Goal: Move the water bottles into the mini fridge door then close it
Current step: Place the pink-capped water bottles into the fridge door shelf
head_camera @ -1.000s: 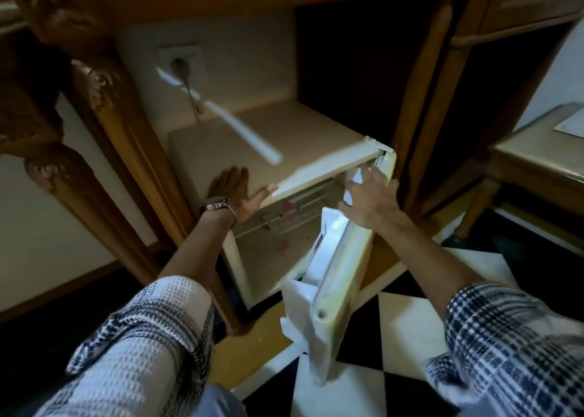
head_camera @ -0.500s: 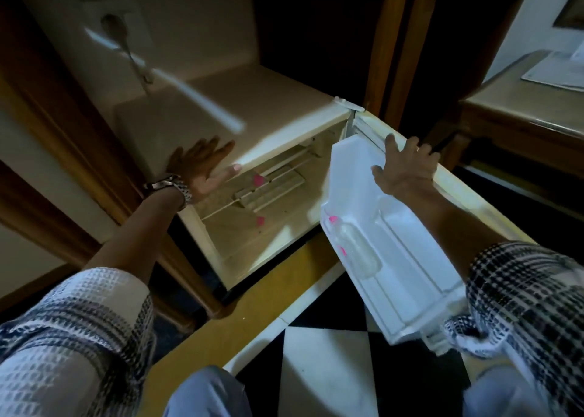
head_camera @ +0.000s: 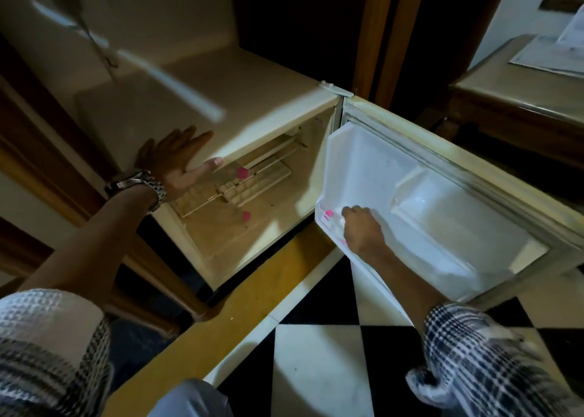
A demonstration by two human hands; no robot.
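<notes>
Right hand closes around a pink-capped water bottle in the door shelf; seat it upright below the grip (left hand flat, empty, steadying the mini fridge)

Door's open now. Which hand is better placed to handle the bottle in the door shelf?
Right. The right hand is already down in the door shelf at the pink-capped bottle. The left hand lies flat, open, on the fridge top edge, bracing the cabinet.

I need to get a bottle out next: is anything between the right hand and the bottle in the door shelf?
Nothing visible: the right hand is already on the bottle, at the hinge end of the door shelf.
</notes>
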